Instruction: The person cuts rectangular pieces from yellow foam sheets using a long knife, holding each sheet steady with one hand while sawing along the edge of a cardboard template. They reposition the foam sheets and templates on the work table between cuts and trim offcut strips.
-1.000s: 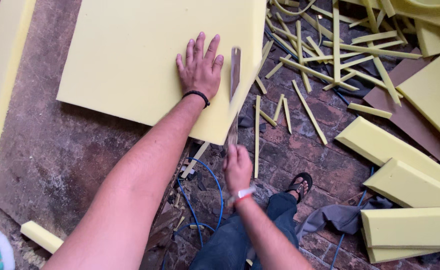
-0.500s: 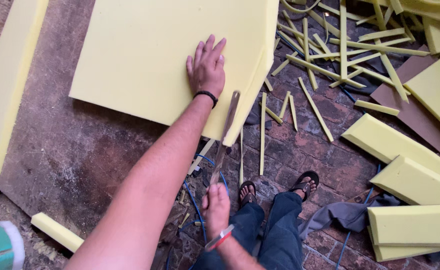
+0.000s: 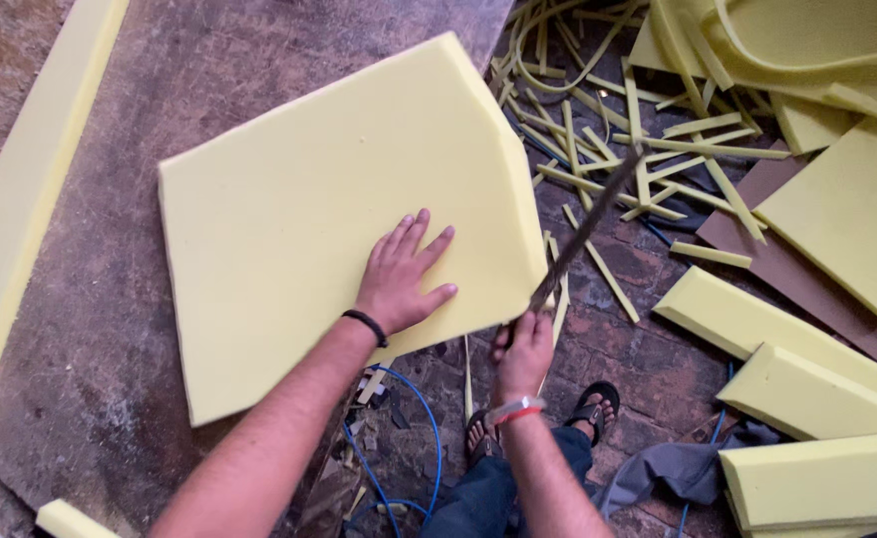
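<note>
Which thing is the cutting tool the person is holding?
Find the big yellow foam sheet lying flat under the left hand. At its right edge, the right hand grips a long blade. It is dark and thin, unlike the yellow foam strips behind it.

This is a rough foam-cutting workshop. A big yellow foam sheet (image 3: 329,229) lies on a worn, stained bench (image 3: 90,399), and the brick floor (image 3: 648,359) beside it is littered with thin foam strips (image 3: 638,169) and thicker foam blocks (image 3: 807,399) cut to wedges. More foam slabs (image 3: 847,209) pile up at the far side, some on a brown board (image 3: 747,234). A long saw blade (image 3: 583,234) is out over the sheet's edge, and a blue cable (image 3: 414,408) trails across the floor among scraps.
</note>
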